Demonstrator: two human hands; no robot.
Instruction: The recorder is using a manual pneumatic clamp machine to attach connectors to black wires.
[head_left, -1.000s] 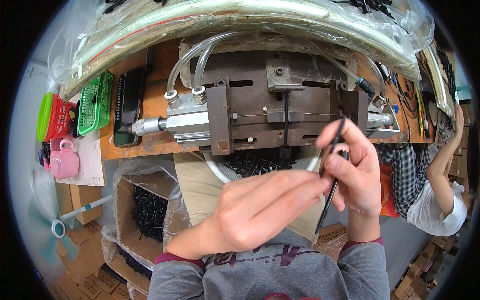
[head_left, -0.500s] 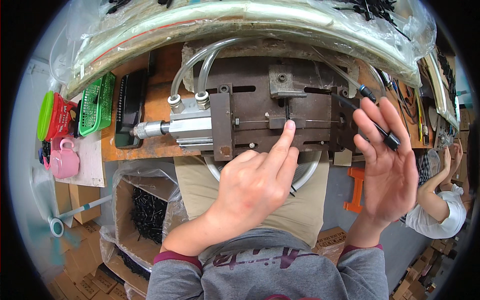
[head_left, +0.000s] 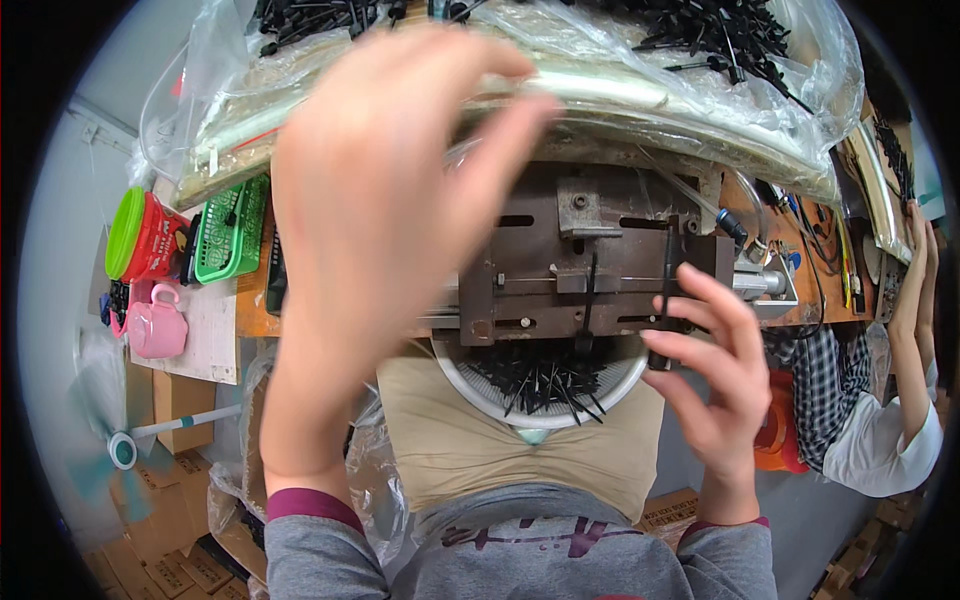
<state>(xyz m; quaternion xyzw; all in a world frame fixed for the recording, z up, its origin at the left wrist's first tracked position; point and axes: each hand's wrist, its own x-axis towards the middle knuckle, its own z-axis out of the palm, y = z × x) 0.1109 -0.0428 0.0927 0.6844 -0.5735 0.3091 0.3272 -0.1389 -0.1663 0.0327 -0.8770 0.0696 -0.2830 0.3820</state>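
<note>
My left hand [head_left: 365,190] is raised over the left part of the brown metal fixture [head_left: 520,265], towards the plastic-covered pile at the back. It is blurred, its thumb and index tips apart, with nothing visible between them. At the fixture's right end, my right hand [head_left: 722,370] pinches a slim black rod [head_left: 668,270] by its thicker lower end; the rod stands roughly upright in view. A second black rod [head_left: 590,295] lies across the fixture's middle, its thick end over the front edge. Below, on my lap, a white round basket [head_left: 462,385] holds several black rods.
Black rods [head_left: 710,35] lie heaped on clear plastic along the back. At left are a green basket [head_left: 222,262], a red tub [head_left: 160,240], a pink cup [head_left: 158,325] and a fan [head_left: 122,450]. Another person [head_left: 885,440] sits at right.
My left hand has left the fixture's middle and risen up and left. My right hand has moved down and left, still with a black rod. The view has shifted, showing the lap basket's contents.
</note>
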